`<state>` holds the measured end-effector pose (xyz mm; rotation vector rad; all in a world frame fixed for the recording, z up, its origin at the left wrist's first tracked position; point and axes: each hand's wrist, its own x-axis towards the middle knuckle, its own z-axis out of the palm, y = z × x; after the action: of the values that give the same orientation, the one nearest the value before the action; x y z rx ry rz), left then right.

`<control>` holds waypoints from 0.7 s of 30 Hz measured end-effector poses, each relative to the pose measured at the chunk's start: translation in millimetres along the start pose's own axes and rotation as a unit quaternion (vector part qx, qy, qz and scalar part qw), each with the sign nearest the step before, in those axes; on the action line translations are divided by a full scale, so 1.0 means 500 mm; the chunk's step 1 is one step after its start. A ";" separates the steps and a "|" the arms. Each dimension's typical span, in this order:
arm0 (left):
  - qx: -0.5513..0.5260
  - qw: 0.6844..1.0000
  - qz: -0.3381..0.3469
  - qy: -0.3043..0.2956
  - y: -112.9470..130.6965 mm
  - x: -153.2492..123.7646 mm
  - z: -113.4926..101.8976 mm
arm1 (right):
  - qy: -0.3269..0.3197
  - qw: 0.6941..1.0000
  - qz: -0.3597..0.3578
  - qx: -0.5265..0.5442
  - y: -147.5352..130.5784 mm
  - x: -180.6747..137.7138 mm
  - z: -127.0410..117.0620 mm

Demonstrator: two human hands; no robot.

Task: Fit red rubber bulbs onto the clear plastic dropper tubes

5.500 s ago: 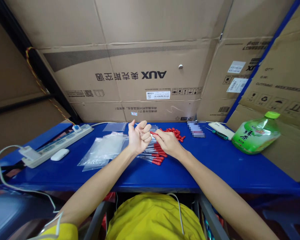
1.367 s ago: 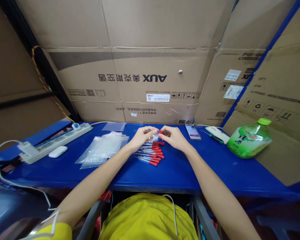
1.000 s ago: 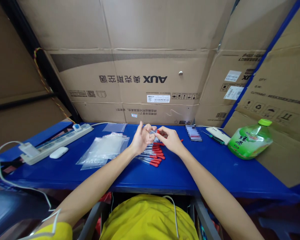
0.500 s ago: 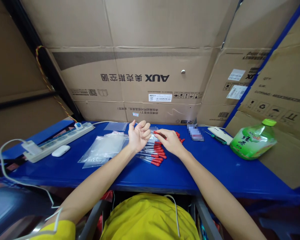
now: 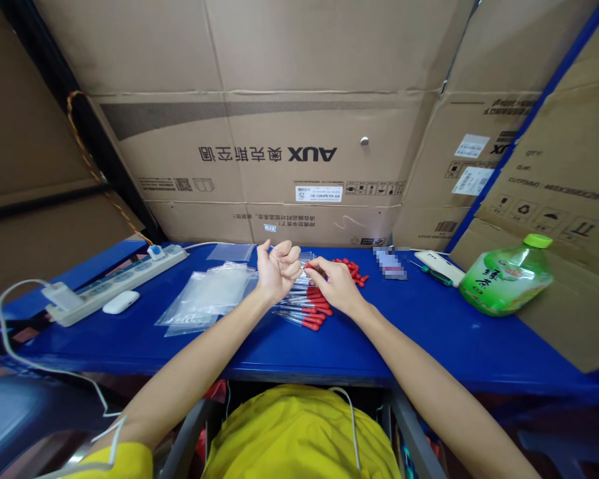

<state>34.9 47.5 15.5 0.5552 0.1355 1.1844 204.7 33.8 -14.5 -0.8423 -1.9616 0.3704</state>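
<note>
My left hand (image 5: 278,271) is closed with the palm turned up and the fingers curled; whatever lies inside them is hidden. Right beside it, my right hand (image 5: 338,285) pinches a small red rubber bulb (image 5: 308,266) between thumb and fingertips, close to the left fingers. Below both hands, several glass droppers (image 5: 309,311) with red bulbs lie in a row, their clear tubes pointing left. Loose red rubber bulbs (image 5: 357,274) form a pile behind my right hand. Clear plastic bags (image 5: 207,296) are stacked to the left of my left hand.
On the blue table (image 5: 404,346), a power strip (image 5: 120,283) and a white earbud case (image 5: 121,302) sit at left. To the right are a blurred-out item (image 5: 390,263), a green-handled screwdriver (image 5: 436,277), a white device (image 5: 440,267) and a green tea bottle (image 5: 506,279). Cardboard (image 5: 279,120) walls the back.
My right hand has shifted slightly left toward my left hand, showing more of the loose red bulbs behind it. My left hand looks almost unchanged.
</note>
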 end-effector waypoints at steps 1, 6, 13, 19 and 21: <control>0.002 1.000 0.001 0.001 0.000 0.000 0.000 | 0.002 1.000 0.002 0.001 -0.001 0.000 0.000; -0.003 1.000 -0.005 0.024 -0.001 0.001 0.002 | 0.013 1.000 -0.008 -0.009 -0.001 -0.001 0.000; 0.051 0.999 0.007 0.002 -0.003 -0.002 0.008 | 0.019 0.998 -0.035 -0.051 0.006 -0.004 0.001; 0.058 0.998 0.018 0.012 -0.005 -0.005 0.010 | 0.030 0.992 -0.077 -0.092 0.003 -0.006 -0.001; 0.066 0.998 0.023 0.009 -0.005 -0.004 0.010 | 0.036 0.989 -0.091 -0.109 0.004 -0.006 -0.001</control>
<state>38.1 43.2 18.1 0.6662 0.2176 1.2320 206.9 32.9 -17.5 -0.7927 -2.0161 0.0182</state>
